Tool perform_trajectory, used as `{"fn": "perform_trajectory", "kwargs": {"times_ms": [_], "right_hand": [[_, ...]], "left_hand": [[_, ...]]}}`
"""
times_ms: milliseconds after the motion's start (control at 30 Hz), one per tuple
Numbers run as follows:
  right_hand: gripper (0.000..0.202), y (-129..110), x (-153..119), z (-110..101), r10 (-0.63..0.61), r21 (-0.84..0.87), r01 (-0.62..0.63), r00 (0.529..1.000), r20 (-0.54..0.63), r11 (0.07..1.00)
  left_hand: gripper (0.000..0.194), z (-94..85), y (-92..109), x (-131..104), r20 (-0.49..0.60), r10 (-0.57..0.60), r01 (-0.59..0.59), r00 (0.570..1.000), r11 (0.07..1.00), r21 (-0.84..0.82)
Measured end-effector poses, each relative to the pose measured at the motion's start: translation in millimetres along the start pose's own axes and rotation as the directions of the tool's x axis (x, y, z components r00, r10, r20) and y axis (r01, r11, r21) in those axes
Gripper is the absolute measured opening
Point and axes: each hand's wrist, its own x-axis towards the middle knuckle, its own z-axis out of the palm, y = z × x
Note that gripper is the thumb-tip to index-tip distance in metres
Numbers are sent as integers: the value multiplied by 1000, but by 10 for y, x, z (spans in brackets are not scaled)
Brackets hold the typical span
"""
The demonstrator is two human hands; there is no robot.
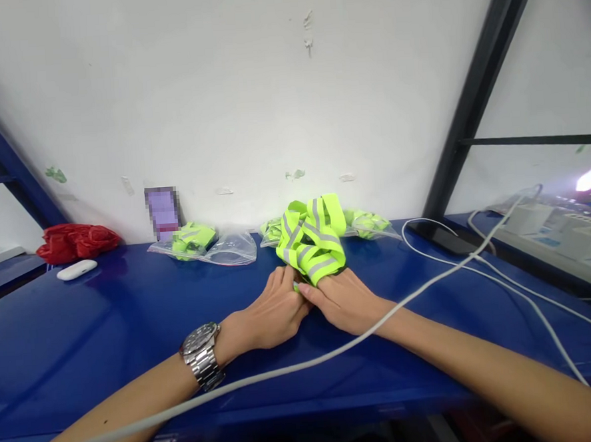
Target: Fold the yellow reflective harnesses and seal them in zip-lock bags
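A bundle of neon yellow-green strap with grey reflective stripes [310,237] is held above the blue table [131,324], near its middle. My left hand [271,309], with a metal watch on the wrist, has its fingers closed at the bottom of the bundle. Meeting it there, my right hand [348,301] is closed on the strap too, its thumb pressed toward the left hand's fingers. Loops of strap rise above and over the right hand's fingers. A small bit of the yellow-green material shows between the two hands; the rest there is hidden.
Behind lie clear bags with similar yellow-green straps [192,240] [368,223], an empty-looking clear bag [234,247], red plastic [79,242], a white case [77,270] and a propped phone [163,212]. A white cable [284,370] crosses over the right forearm. A dark phone [441,237] lies right.
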Motion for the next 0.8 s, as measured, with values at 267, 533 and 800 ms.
{"fn": "perform_trajectory", "kwargs": {"times_ms": [267, 533, 800], "right_hand": [[24, 179, 26, -159, -222, 53, 216, 941, 254, 975], [37, 278, 12, 173, -153, 181, 157, 988, -37, 971], [32, 115, -87, -44, -149, -197, 179, 976, 160, 964]], "left_hand": [[31, 38, -10, -9, -99, 3, -13, 995, 995, -97], [30, 71, -72, -19, -160, -42, -4, 986, 960, -279], [19, -122, 46, -123, -114, 67, -81, 991, 989, -123]]}}
